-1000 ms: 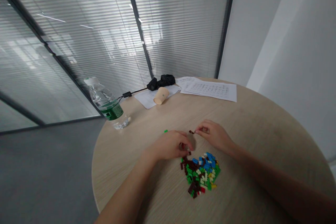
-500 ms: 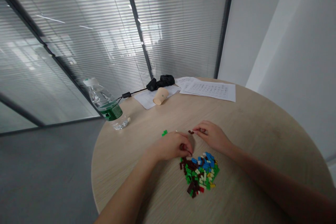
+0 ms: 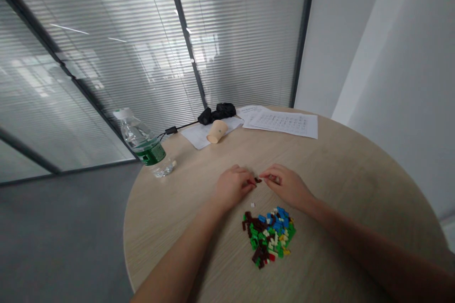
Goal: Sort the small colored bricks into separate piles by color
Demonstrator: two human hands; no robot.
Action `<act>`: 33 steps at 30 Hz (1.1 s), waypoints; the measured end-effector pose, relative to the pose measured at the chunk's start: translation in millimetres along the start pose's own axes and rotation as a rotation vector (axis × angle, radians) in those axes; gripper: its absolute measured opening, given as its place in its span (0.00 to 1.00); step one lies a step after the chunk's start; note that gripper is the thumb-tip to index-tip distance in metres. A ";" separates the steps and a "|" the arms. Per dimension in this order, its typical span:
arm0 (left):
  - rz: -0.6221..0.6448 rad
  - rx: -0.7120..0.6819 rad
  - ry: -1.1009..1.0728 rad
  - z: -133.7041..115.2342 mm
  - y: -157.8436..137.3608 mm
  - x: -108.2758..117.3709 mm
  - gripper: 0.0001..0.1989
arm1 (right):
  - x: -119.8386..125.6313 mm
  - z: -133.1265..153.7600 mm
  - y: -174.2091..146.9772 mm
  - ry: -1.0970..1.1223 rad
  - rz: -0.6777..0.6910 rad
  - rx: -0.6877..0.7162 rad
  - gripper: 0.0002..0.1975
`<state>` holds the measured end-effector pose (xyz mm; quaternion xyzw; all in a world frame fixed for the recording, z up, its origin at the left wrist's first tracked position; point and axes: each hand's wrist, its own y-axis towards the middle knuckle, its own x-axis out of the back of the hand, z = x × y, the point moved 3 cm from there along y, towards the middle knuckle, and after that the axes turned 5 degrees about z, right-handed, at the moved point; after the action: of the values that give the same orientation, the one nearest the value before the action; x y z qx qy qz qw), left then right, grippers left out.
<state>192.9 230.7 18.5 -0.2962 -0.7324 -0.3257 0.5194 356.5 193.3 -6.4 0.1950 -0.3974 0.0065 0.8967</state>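
Note:
Several small dark brown toy bricks (image 3: pixel 258 180) lie or are held in a short row between my two hands, beyond the brick pile. My right hand (image 3: pixel 288 185) pinches the right end of this row with thumb and forefinger. From the left, my left hand (image 3: pixel 234 185) comes up to the row with its fingertips pinched together, a small dark brown brick showing at them. Nearer to me is a loose pile of small bricks (image 3: pixel 270 236) in brown, green, blue, cream, yellow and red. A single whitish brick (image 3: pixel 252 204) lies between the pile and my hands.
On the round wooden table (image 3: pixel 355 175), a clear water bottle (image 3: pixel 151 151) with a green label stands at the left edge. Toward the back are a tipped paper cup (image 3: pixel 216 131), a black folded item with a cord (image 3: pixel 220 112) and printed sheets (image 3: pixel 284 122).
My left hand has moved from the pile's far edge up to the brown bricks at my right hand. The whitish brick now shows; the green bricks beyond my left hand are hidden.

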 end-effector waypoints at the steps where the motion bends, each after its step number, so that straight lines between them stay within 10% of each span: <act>1: -0.008 0.001 0.023 -0.7 1.1 -1.2 0.01 | -0.1 0.5 0.0 -0.001 0.006 0.001 0.08; 12: 0.068 -0.004 -0.042 -6.1 -9.0 23.0 0.04 | 1.6 16.9 -6.2 -0.171 0.077 0.330 0.16; 23: 0.333 -0.171 -0.173 -18.9 -14.5 26.1 0.04 | 1.5 13.2 -7.5 -0.133 0.048 0.302 0.13; 33: -0.004 0.164 0.085 10.4 -17.0 35.4 0.07 | 2.2 39.9 -10.0 -0.043 0.290 0.445 0.08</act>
<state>163.8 231.8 46.9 -0.2372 -0.7344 -0.2778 0.5720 331.3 169.5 16.0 0.3284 -0.4291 0.2178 0.8127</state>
